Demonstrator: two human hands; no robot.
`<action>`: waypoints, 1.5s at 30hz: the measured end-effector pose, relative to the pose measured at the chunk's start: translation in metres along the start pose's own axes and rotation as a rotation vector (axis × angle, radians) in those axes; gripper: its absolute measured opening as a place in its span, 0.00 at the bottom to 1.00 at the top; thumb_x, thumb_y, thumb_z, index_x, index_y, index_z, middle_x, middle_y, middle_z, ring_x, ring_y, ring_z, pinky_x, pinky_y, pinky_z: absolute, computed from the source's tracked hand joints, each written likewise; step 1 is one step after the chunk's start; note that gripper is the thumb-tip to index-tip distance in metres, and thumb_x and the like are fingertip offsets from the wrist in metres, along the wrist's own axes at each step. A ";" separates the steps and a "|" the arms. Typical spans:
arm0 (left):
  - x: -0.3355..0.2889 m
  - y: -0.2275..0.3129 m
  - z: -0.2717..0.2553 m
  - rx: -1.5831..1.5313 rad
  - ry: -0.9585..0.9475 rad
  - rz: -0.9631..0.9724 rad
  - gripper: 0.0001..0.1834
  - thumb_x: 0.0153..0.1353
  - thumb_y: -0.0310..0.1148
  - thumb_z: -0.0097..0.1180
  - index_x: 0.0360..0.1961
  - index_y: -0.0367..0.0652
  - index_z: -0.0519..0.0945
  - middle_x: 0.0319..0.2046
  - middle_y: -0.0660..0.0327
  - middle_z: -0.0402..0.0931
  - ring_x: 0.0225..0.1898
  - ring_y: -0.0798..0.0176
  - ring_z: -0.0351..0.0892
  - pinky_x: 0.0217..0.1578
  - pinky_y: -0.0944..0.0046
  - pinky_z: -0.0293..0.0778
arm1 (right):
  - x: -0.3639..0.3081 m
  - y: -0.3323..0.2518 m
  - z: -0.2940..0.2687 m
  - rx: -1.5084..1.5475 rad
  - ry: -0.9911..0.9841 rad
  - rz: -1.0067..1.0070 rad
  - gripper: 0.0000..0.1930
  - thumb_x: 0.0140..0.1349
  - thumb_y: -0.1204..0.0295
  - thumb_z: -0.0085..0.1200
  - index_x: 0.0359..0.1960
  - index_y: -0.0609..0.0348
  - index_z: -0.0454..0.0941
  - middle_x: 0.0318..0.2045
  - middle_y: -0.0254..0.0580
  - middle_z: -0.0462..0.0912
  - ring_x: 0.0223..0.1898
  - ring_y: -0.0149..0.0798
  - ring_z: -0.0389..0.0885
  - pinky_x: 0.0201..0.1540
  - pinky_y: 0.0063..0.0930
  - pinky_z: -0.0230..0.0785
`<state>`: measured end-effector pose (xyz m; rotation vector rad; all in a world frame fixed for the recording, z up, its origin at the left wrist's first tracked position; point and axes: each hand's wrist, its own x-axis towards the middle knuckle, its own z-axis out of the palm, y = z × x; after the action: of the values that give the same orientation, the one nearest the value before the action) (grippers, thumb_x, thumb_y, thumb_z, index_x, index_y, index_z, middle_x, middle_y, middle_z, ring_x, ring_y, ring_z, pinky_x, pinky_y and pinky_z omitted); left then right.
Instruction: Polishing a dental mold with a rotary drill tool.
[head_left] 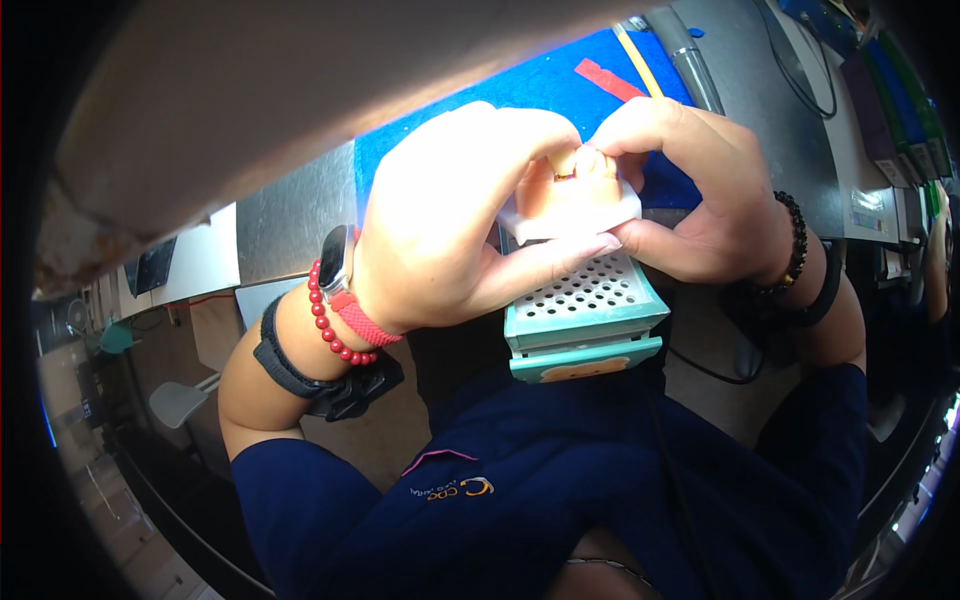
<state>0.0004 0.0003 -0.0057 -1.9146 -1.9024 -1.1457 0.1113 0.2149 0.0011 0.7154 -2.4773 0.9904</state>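
Both hands hold a dental model [567, 200] with a peach gum part, a white base and pale teeth along its top edge. My left hand [440, 215] wraps the model's left side, its thumb stretched along the front of the white base. On the other side, my right hand [700, 185] grips it with the thumb at the base's right corner. The fingertips of both hands meet near the teeth at the top. Strong light washes out the left hand and parts of the model. Just below the hands sits a teal-framed box with a perforated white top [580, 295].
A blue mat [570, 70] lies beyond the hands, with a red strip [607, 80] and a yellow stick [638, 60] on it. A grey tube [688, 60] stands at the far right of it. A large pale lamp-like shape [230, 110] blocks the upper left. Binders [890, 110] line the right.
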 end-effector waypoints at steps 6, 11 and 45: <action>0.001 0.000 0.000 -0.009 -0.010 0.005 0.33 0.45 0.35 0.78 0.50 0.33 0.76 0.39 0.54 0.80 0.36 0.60 0.79 0.35 0.65 0.74 | 0.001 0.000 -0.001 -0.033 0.000 -0.012 0.20 0.46 0.82 0.61 0.44 0.64 0.75 0.38 0.44 0.83 0.35 0.38 0.83 0.39 0.28 0.77; 0.001 0.000 0.000 -0.012 -0.013 0.001 0.33 0.45 0.35 0.78 0.50 0.33 0.75 0.38 0.54 0.80 0.35 0.60 0.79 0.35 0.65 0.74 | 0.001 -0.001 -0.001 -0.032 -0.003 -0.011 0.20 0.46 0.82 0.61 0.44 0.64 0.76 0.38 0.44 0.83 0.35 0.38 0.83 0.39 0.28 0.77; 0.001 -0.001 0.000 -0.028 -0.015 0.016 0.32 0.46 0.34 0.77 0.50 0.33 0.75 0.37 0.54 0.79 0.33 0.60 0.77 0.33 0.66 0.72 | 0.000 0.000 -0.001 -0.017 -0.023 0.001 0.21 0.45 0.81 0.61 0.44 0.65 0.75 0.38 0.45 0.83 0.33 0.38 0.83 0.38 0.28 0.76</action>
<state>-0.0008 0.0007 -0.0054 -1.9545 -1.8842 -1.1624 0.1110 0.2153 0.0017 0.7242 -2.5031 0.9648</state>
